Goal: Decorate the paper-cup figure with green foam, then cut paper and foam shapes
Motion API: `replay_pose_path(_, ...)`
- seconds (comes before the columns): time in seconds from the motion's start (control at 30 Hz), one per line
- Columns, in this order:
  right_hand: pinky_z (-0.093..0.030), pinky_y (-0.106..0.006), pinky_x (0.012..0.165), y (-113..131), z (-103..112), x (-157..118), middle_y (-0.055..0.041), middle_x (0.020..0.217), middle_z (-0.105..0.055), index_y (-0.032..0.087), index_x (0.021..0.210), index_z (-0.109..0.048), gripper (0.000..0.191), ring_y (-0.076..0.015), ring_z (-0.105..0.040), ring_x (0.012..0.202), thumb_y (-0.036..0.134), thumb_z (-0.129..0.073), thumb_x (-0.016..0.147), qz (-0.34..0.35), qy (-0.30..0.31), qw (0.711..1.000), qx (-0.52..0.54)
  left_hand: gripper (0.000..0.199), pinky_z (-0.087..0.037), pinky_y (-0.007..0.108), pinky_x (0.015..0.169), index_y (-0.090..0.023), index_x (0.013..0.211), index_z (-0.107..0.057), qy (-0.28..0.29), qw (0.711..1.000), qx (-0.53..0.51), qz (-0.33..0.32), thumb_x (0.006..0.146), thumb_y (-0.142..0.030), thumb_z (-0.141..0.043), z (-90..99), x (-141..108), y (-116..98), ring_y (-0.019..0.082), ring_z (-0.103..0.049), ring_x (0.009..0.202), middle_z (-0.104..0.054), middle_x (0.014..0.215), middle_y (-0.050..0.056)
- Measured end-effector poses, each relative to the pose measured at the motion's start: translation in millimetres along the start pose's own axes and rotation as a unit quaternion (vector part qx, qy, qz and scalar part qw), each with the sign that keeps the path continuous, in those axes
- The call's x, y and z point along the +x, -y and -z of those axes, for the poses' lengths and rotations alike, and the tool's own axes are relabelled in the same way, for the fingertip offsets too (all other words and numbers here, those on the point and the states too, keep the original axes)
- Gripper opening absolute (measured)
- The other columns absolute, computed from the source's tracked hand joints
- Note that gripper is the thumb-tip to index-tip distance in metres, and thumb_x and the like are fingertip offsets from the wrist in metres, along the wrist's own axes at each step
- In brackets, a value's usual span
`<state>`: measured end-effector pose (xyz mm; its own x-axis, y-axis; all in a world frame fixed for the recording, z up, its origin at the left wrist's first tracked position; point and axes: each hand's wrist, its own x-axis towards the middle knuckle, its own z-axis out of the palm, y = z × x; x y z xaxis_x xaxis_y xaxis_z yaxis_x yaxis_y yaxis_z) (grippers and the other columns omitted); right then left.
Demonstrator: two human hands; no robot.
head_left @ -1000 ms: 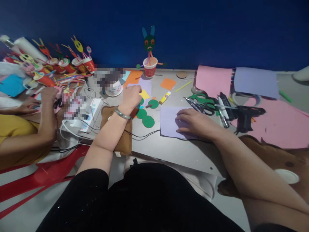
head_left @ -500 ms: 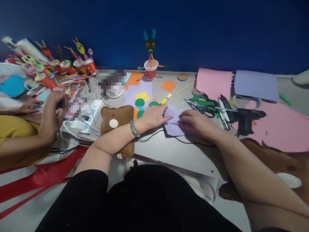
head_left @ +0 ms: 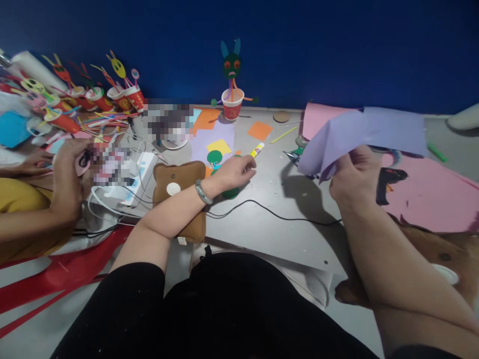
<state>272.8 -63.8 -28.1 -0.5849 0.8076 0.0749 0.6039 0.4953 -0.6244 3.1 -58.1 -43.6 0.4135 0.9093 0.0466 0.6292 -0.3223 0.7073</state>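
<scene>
The purple sheet (head_left: 329, 137) has just left the table (head_left: 262, 232), pinched in the right hand (head_left: 355, 174) above the scissors (head_left: 291, 157), so it's being shifted, I'd say, not worked flat. The left hand (head_left: 237, 174), thumb apart from bent fingers, looks empty beside the slim glue stick (head_left: 257, 149). The thin paper buckles sharply.
</scene>
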Motion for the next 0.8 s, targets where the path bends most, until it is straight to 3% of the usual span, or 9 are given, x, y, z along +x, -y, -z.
replay_pose_path(0.1,-0.052,-0.047,0.061,8.6,-0.6,3.1,-0.0076,0.089,-0.077,0.038,0.118,-0.077,0.038,-0.0364,-0.071,0.087,0.056,-0.076,0.084,-0.021,0.001,0.998,0.057,0.014,-0.048,0.031,0.075,-0.02,0.097,-0.072,0.127,0.989,-0.018,-0.068,0.083,-0.019,-0.07,-0.4,-3.3,-4.6,0.016,-0.065,0.076,-0.073,0.084,0.003)
replay_pose_path(0.17,-0.05,-0.045,0.058,6.4,2.4,1.8,-0.0069,0.084,-0.075,0.039,0.115,-0.077,0.037,-0.0353,-0.069,0.082,0.059,-0.075,0.084,-0.034,-0.02,0.995,0.093,0.015,-0.051,0.029,0.073,-0.021,0.091,-0.076,0.243,0.962,-0.077,-0.098,0.077,-0.016,-0.074,-0.5,-7.4,-10.6,0.016,-0.067,0.074,-0.076,0.081,0.002)
replay_pose_path(0.3,-0.049,-0.045,0.062,-1.0,3.9,-7.0,-0.008,0.081,-0.07,0.036,0.101,-0.072,0.031,-0.0318,-0.066,0.078,0.061,-0.056,0.098,-0.058,-0.258,0.957,0.119,0.023,-0.057,0.028,0.065,-0.025,0.082,-0.082,0.444,0.862,-0.235,-0.07,0.064,-0.011,-0.081,-0.1,-15.6,-22.7,0.018,-0.073,0.067,-0.08,0.078,0.001)
replay_pose_path(0.33,-0.05,-0.046,0.067,-0.2,1.5,-8.7,-0.0091,0.083,-0.07,0.033,0.097,-0.071,0.03,-0.0309,-0.066,0.08,0.058,-0.054,0.101,-0.044,-0.275,0.955,0.104,0.025,-0.058,0.028,0.065,-0.026,0.083,-0.083,0.471,0.842,-0.257,-0.061,0.062,-0.011,-0.082,0.3,-16.9,-25.2,0.018,-0.074,0.067,-0.081,0.08,0.001)
replay_pose_path(0.4,-0.053,-0.048,0.08,4.5,-6.1,-10.2,-0.0121,0.092,-0.073,0.029,0.092,-0.07,0.027,-0.0312,-0.067,0.088,0.048,-0.054,0.102,-0.001,-0.222,0.974,0.038,0.029,-0.06,0.029,0.067,-0.026,0.083,-0.085,0.5,0.819,-0.278,-0.049,0.058,-0.012,-0.084,1.7,-18.1,-29.8,0.019,-0.075,0.07,-0.083,0.084,0.002)
replay_pose_path(0.47,-0.053,-0.048,0.087,10.4,-15.3,-9.6,-0.014,0.097,-0.075,0.026,0.091,-0.072,0.026,-0.0323,-0.068,0.096,0.038,-0.052,0.102,0.033,-0.106,0.992,-0.054,0.033,-0.062,0.031,0.071,-0.026,0.083,-0.086,0.512,0.807,-0.293,-0.04,0.053,-0.014,-0.089,3.9,-17.9,-34.8,0.022,-0.077,0.075,-0.083,0.086,0.003)
replay_pose_path(0.6,-0.053,-0.041,0.084,15.0,-27.1,-9.1,-0.0147,0.107,-0.075,0.022,0.096,-0.077,0.025,-0.0305,-0.069,0.1,0.027,-0.053,0.099,0.06,0.073,0.98,-0.173,0.039,-0.065,0.036,0.082,-0.025,0.082,-0.086,0.547,0.774,-0.318,-0.027,0.045,-0.019,-0.096,9.3,-16.9,-44.1,0.028,-0.08,0.085,-0.084,0.089,0.005)
replay_pose_path(0.73,-0.054,-0.039,0.086,14.5,-24.8,-12.3,-0.0151,0.121,-0.07,0.021,0.108,-0.077,0.025,-0.0299,-0.068,0.104,0.037,-0.07,0.09,0.069,0.125,0.971,-0.192,0.041,-0.067,0.036,0.079,-0.023,0.091,-0.086,0.571,0.754,-0.323,-0.034,0.052,-0.029,-0.099,14.1,-17.2,-43.1,0.028,-0.08,0.088,-0.084,0.096,0.008)
replay_pose_path(0.8,-0.054,-0.038,0.087,15.3,-21.4,-13.5,-0.0142,0.123,-0.069,0.022,0.111,-0.077,0.027,-0.0291,-0.068,0.105,0.035,-0.072,0.088,0.066,0.137,0.971,-0.185,0.037,-0.066,0.035,0.074,-0.022,0.101,-0.084,0.527,0.785,-0.322,-0.048,0.067,-0.035,-0.093,14.2,-16.7,-36.9,0.026,-0.079,0.086,-0.083,0.101,0.011)
